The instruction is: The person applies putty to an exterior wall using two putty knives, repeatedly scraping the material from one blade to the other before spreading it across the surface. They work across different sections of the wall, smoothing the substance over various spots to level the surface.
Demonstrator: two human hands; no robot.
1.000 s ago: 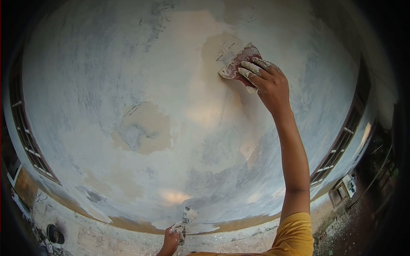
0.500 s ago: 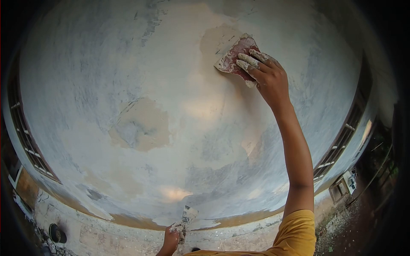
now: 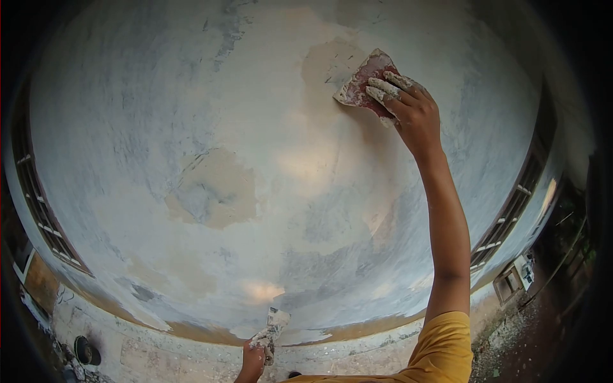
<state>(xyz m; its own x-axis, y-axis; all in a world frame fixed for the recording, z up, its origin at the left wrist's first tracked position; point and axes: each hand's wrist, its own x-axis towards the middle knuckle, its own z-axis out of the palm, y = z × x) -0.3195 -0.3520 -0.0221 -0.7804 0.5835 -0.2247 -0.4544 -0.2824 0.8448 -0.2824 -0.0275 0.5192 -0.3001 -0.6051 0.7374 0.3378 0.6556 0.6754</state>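
High on the painted wall [image 3: 306, 230], my right hand [image 3: 414, 113] grips a reddish plastic putty spreader [image 3: 365, 82], its fingers caked with pale filler. The spreader lies against the wall, its edge at the right side of a damp beige patch [image 3: 319, 73]. Low in the view, my left hand [image 3: 253, 360] is closed round the handle of a putty knife [image 3: 276, 321]. White filler smears the knife's blade, which points up. Another beige filler patch [image 3: 233, 191] shows left of the wall's middle.
Barred windows [image 3: 48, 217] flank the wall on the left, with another window [image 3: 511, 198] on the right. A dark bucket [image 3: 86, 350] stands at lower left. Below runs a pale, speckled ledge or floor [image 3: 166, 357]. Rubble and plants lie at lower right.
My right hand and the spreader have slid a little to the right along the wall. The left hand with the putty knife has shifted slightly left in view.
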